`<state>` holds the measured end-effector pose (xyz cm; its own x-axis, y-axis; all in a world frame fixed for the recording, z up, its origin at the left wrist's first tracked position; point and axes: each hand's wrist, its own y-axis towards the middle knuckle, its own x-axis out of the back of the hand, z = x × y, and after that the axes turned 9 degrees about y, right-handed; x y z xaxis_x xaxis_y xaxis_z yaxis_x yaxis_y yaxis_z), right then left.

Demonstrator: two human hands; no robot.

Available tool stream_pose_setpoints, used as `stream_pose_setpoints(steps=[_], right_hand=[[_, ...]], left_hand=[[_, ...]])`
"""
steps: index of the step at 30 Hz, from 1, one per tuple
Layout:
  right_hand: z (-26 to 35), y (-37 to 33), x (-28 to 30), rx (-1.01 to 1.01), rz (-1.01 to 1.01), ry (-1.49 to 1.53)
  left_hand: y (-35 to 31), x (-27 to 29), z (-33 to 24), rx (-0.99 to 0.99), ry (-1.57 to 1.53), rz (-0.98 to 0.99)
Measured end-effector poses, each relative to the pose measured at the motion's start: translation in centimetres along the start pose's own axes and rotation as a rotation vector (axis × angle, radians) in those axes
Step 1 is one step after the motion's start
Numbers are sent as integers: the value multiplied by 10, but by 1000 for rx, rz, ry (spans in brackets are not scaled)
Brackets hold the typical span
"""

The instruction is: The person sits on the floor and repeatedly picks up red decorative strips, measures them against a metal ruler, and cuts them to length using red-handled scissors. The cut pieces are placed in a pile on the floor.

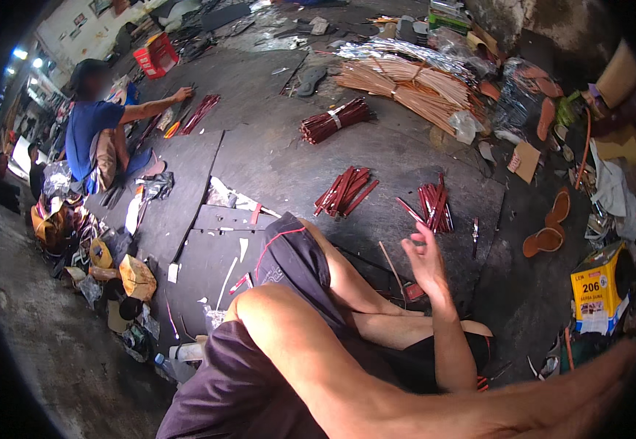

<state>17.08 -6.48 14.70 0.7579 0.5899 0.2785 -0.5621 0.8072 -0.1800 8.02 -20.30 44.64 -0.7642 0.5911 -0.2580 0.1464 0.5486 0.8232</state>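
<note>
Head view, one seated person, seen from here in the room.
- Right hand (pixel 425 262): raised, fingers loosely spread and partly bent; nothing seen in it.
- Left hand (pixel 578 391): stretched across to the right side, blurred; I cannot tell how far it is open or whether it holds anything.
- Red strips (pixel 436 205): loose heap on the dark floor (pixel 274 154), just beyond the right fingertips.
- Second heap (pixel 344 192): similar strips, left of the first.
- Tied bundle (pixel 336 121): dark red, white band, farther off.
- Yellow box (pixel 595 289): far right; contents hidden from me.
- Red box (pixel 155 56): upper left, near a co-worker (pixel 92 139) in blue; contents not discernible.
- Green box (pixel 448 20): top right, items stacked upon it; inside not visible.
- Clear bag (pixel 466 126): crumpled, against tan strips (pixel 406 88); contents unclear.
</note>
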Motion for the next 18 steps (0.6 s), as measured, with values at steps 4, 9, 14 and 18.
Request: stream_pose_setpoints(steps=[4,9,14,18], right_hand=[[-10,-5,31,-4,-140,-1],[-44,5,39,25,-173,144],[4,12,42,-304,-12,978],[11,6,40,-89,526,1615]], left_hand=[[6,7,8,-58,-83,78],[-10,23,16,54,155,-30],[-60,41,100,404,906,-38],[-147,79,235,497,2192,-249]])
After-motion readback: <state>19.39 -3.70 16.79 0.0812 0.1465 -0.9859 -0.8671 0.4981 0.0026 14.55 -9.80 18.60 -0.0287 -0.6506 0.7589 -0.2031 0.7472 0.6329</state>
